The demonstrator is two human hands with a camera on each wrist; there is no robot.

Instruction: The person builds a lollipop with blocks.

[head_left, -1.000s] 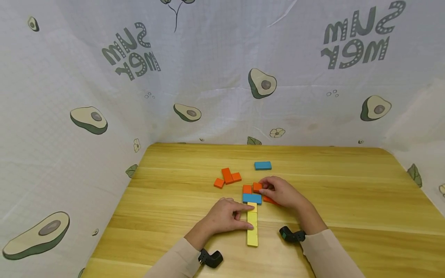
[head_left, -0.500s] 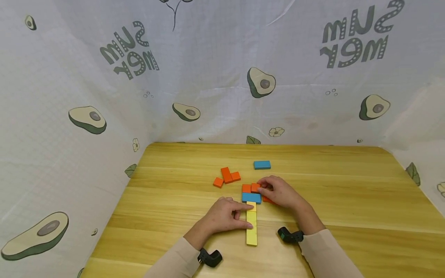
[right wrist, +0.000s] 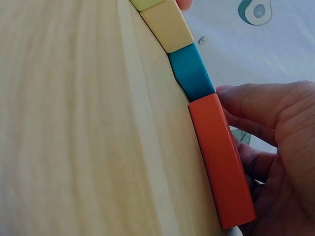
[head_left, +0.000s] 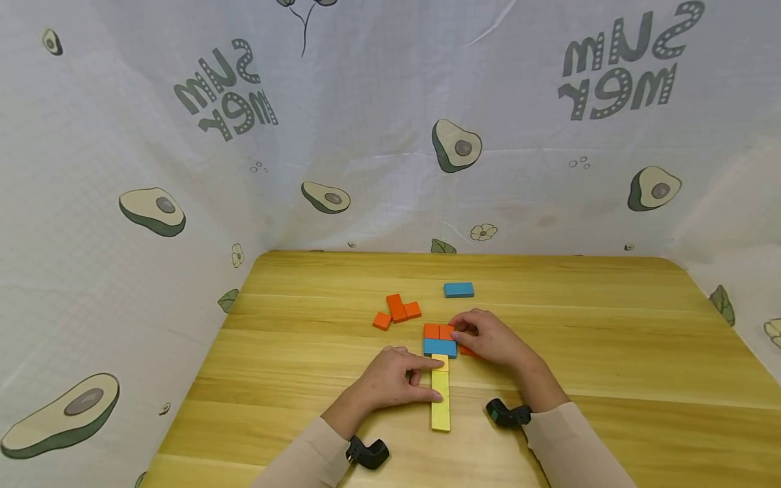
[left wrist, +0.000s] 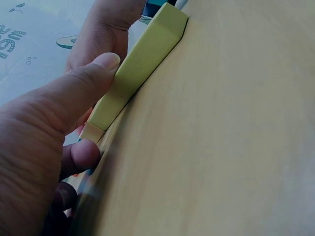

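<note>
In the head view my left hand (head_left: pixel 393 379) rests against a column of flat blocks. Its index fingertip touches a small pale-yellow block (head_left: pixel 443 369), and its thumb touches the long yellow block (head_left: pixel 441 415) below. A blue block (head_left: pixel 440 348) lies crosswise at the top of the column. Above it sit two orange square blocks side by side, the left one (head_left: pixel 431 331) and the right one (head_left: pixel 446 332). My right hand (head_left: pixel 491 337) pinches the right square between thumb and index finger. Another orange block (right wrist: pixel 221 162) lies beneath that hand, mostly hidden in the head view.
Farther back lie a loose blue block (head_left: pixel 459 290), a longer orange block (head_left: pixel 396 308) touching an orange square (head_left: pixel 413 310), and a separate orange square (head_left: pixel 382 320). The wooden table (head_left: pixel 579 298) ends at a patterned white curtain (head_left: pixel 390 163).
My right hand has slid the orange square leftward until it meets the other orange square above the blue block. The left hand keeps its place on the yellow blocks.
</note>
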